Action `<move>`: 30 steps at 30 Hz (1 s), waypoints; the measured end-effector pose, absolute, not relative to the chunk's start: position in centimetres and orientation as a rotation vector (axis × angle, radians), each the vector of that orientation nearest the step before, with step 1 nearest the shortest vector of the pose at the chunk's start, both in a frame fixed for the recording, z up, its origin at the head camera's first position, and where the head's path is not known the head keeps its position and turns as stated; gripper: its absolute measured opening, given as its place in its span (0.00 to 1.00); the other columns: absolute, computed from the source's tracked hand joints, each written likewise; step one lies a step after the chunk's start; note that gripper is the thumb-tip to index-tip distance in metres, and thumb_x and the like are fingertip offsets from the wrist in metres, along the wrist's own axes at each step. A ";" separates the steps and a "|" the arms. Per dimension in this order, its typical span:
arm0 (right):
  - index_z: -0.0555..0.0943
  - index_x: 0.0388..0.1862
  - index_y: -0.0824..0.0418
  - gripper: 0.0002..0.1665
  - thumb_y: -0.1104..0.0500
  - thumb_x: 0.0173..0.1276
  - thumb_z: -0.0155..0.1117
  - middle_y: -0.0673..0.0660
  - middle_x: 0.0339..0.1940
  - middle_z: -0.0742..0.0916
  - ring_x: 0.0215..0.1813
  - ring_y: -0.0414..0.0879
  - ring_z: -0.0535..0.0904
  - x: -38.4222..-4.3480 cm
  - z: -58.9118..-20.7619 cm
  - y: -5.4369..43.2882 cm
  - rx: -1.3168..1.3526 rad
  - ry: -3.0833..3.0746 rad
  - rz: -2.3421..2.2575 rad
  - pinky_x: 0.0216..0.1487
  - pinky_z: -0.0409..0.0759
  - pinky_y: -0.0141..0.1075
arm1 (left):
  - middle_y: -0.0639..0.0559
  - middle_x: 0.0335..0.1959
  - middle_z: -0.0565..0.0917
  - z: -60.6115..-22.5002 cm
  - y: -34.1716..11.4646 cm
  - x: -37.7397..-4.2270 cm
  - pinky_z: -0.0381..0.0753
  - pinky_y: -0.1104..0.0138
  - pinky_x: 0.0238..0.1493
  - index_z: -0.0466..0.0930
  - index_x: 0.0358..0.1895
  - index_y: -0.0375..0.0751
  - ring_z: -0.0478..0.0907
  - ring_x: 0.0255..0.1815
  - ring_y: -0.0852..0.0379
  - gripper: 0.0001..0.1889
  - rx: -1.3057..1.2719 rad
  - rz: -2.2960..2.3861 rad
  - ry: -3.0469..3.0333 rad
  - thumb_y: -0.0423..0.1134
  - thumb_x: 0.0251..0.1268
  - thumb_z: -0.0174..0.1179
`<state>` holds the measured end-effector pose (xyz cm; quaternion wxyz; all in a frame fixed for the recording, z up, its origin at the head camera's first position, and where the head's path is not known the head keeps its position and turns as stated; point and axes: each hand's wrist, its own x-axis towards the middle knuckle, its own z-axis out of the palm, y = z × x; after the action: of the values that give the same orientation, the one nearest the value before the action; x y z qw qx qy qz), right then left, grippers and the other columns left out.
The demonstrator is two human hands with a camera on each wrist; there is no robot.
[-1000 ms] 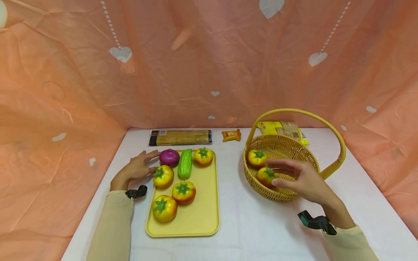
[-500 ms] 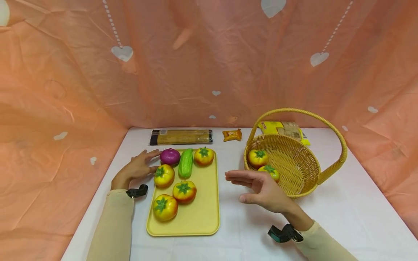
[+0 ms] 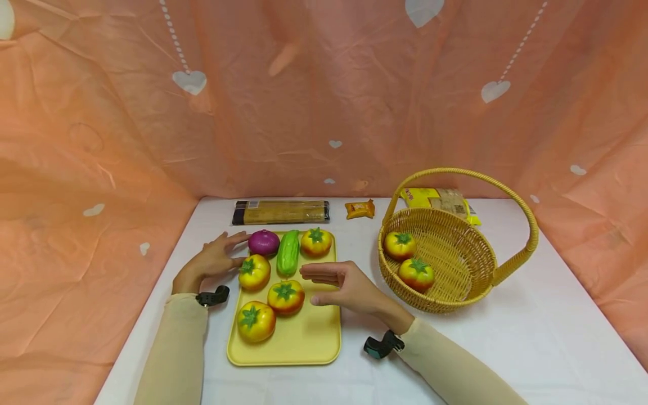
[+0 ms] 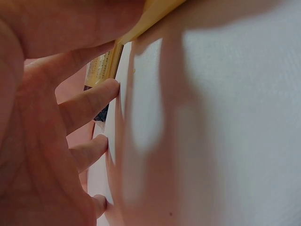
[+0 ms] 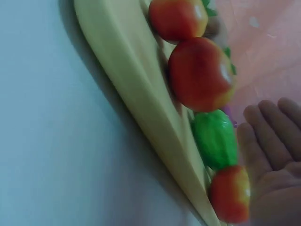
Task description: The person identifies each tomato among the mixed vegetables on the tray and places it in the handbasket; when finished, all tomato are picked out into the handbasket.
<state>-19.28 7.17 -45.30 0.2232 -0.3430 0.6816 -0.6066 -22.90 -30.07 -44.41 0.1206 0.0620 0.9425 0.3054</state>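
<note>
White tbl (image 3: 354,363) w/ yellow tray (image 3: 311,343) & basket (image 3: 458,264), orange heart-print drape (image 3: 304,112) behind.

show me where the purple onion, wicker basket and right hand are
Purple onion (image 3: 264,243): head view, middle of its rounded body
Wicker basket (image 3: 455,267): head view, bare woven inside
Right hand (image 3: 355,289): head view, mid-hand, near the thumb's base

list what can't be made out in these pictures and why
Head view: the lower part of the yellow bag, hidden behind the basket.
Head view: any wording on the orange packet, too small to read.
Left wrist view: most of the tray, hidden by the left hand and cut off by the top edge.
Right wrist view: part of the right hand, cut off by the right edge.
</note>
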 end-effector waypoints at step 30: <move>0.85 0.72 0.52 0.32 0.56 0.70 0.82 0.51 0.70 0.89 0.70 0.43 0.86 -17.4 -43.0 11.3 -0.958 2.103 -1.427 0.73 0.82 0.33 | 0.31 0.87 0.63 -44.5 -30.2 -23.0 0.30 0.17 0.78 0.69 0.84 0.42 0.41 0.89 0.19 0.39 0.167 0.888 2.740 0.45 0.71 0.69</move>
<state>-17.43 11.34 -43.05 0.2111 -0.3446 0.7568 -0.5137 -23.01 -30.20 -44.53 0.1279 0.0574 0.9419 0.3053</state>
